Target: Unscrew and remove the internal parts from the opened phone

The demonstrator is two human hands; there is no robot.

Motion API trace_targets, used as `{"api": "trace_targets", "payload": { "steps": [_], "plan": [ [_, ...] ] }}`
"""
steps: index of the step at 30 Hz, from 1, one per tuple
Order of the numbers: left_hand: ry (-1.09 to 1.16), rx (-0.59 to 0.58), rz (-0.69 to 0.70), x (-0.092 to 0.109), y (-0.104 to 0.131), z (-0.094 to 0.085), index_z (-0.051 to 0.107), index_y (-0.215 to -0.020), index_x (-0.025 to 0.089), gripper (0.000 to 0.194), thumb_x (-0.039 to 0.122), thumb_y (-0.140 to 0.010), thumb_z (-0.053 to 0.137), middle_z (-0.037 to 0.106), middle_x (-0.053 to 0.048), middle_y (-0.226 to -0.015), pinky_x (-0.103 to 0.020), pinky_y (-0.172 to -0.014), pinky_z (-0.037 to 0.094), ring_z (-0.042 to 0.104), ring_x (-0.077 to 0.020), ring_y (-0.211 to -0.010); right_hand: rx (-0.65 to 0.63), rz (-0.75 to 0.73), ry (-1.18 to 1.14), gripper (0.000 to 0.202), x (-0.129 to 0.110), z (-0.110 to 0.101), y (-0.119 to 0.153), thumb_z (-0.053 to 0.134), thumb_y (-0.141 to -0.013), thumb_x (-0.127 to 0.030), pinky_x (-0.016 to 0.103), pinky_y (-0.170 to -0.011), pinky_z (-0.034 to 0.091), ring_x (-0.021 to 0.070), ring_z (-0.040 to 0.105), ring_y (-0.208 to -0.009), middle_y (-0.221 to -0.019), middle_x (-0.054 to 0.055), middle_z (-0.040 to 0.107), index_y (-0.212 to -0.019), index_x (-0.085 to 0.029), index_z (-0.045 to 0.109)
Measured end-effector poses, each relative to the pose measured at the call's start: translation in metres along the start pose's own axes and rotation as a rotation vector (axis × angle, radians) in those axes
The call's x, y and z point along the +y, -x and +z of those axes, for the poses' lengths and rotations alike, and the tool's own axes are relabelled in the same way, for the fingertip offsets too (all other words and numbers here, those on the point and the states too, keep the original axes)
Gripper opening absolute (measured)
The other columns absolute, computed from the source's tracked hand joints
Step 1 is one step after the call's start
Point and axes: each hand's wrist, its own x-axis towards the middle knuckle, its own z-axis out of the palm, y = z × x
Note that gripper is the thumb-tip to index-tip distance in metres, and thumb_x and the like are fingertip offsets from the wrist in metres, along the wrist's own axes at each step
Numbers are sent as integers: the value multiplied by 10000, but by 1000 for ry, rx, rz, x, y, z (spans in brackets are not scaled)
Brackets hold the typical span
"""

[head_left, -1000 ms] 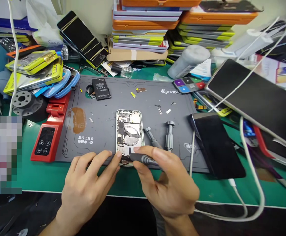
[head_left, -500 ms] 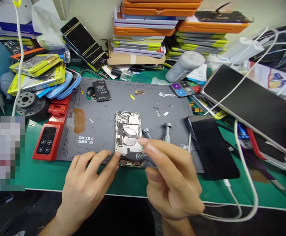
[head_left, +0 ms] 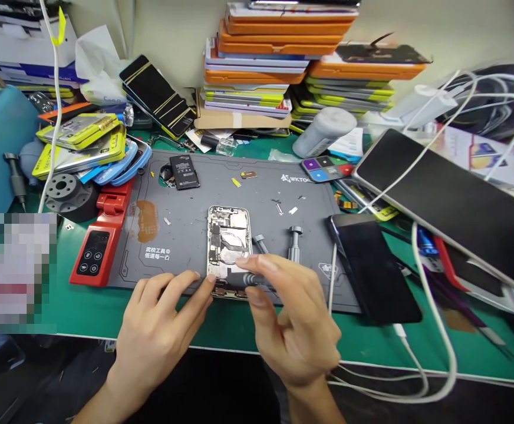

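An opened phone point(head_left: 240, 219) lies on the grey mat, its inner parts showing. My left hand point(head_left: 162, 321) rests flat beside it, fingers stretched out, one fingertip on the phone's lower left corner. My right hand point(head_left: 292, 318) hovers over the lower right side, thumb and index finger apart, a fingertip at the middle of the phone near a dark curved strip point(head_left: 228, 240). Between thumb and finger, a dark ringed tool point(head_left: 249, 279) lies across the phone's lower end. Whether the hand touches this tool I cannot tell.
Screwdrivers point(head_left: 295, 244), a loose battery point(head_left: 185, 172) and small metal pieces lie on the mat point(head_left: 239, 166). A red device point(head_left: 89, 253) stands left; a dark-screened phone point(head_left: 376, 265) with a white cable lies right. Stacked orange cases point(head_left: 274, 44) stand behind.
My right hand has come left and its thumb has moved up, nearer the ringed tool. The tool and my left hand stay nearly where they were. The view has shifted slightly.
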Motion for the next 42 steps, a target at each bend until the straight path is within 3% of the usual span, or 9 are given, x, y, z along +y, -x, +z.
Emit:
{"api": "trace_targets", "payload": {
  "steps": [6, 10, 12, 15, 19, 23, 27, 33, 42],
  "plan": [
    [-5, 17, -10, -1, 2, 1, 773, -1321, 191, 259, 141, -1092, 663, 804, -64, -1163, -390, -863, 472, 634, -243, -984, 15, 57, 8, 844, 0, 5, 8, 758, -903, 45, 376, -817, 692, 212, 805, -976, -1206, 66, 837, -1644, -278, 518],
    [-20, 23, -14, -2, 5, 3, 770, -1338, 214, 286, 148, -1074, 682, 811, -64, -1183, -391, -860, 504, 669, -239, -990, 225, 206, -120, 726, -2, 7, 8, 755, -903, 44, 287, -640, 668, 191, 829, -920, -1168, 26, 840, -1516, -316, 604],
    [-14, 46, -25, -2, 6, 4, 768, -1339, 207, 294, 144, -1062, 690, 814, -68, -1166, -388, -850, 528, 686, -234, -980, 311, 323, -254, 573, -5, 8, 1, 731, -939, 15, 259, -648, 678, 167, 837, -889, -1152, 4, 841, -1393, -314, 613],
    [35, 93, -54, -4, 8, 4, 756, -1328, 169, 263, 154, -1081, 667, 819, -73, -1145, -383, -865, 555, 694, -224, -962, 160, 517, -405, 285, -8, 10, -11, 723, -1003, -103, 283, -760, 717, 150, 844, -832, -1189, 43, 848, -1204, -268, 608],
    [145, 123, -93, -7, 8, 4, 748, -1271, 166, 201, 173, -1119, 617, 826, -62, -1151, -369, -911, 560, 693, -213, -975, -96, 595, -440, 34, -4, 19, -20, 667, -1066, -255, 309, -814, 727, 191, 869, -924, -1271, 107, 839, -1084, -248, 639],
    [211, 138, -104, -10, 8, 3, 747, -1244, 191, 195, 144, -1115, 609, 829, -50, -1145, -356, -915, 570, 702, -211, -976, -195, 608, -406, 105, 0, 29, -21, 582, -1108, -291, 332, -906, 719, 207, 856, -1084, -1386, 116, 802, -1095, -251, 679],
    [282, 160, -124, -12, 10, 0, 750, -1207, 202, 198, 113, -1102, 607, 830, -43, -1112, -340, -899, 589, 722, -195, -963, -153, 594, -444, 111, -3, 30, -19, 606, -1104, -301, 328, -900, 721, 199, 861, -1042, -1359, 116, 811, -1122, -245, 700],
    [468, 197, -235, -17, 13, -8, 758, -1104, 223, 193, 117, -1102, 596, 828, -43, -1045, -297, -856, 615, 767, -179, -948, 172, 612, -612, 262, -11, 24, -15, 608, -1105, -272, 265, -649, 710, 149, 817, -700, -1072, 58, 854, -1367, -257, 622],
    [501, 155, -333, -15, 15, -14, 703, -893, 218, 268, 155, -1102, 547, 761, -20, -837, -281, -716, 574, 713, -163, -780, -125, 599, -502, 139, -18, 39, -8, 617, -1104, -284, 312, -916, 726, 195, 867, -1020, -1330, 108, 823, -1205, -246, 705]
  ]
}}
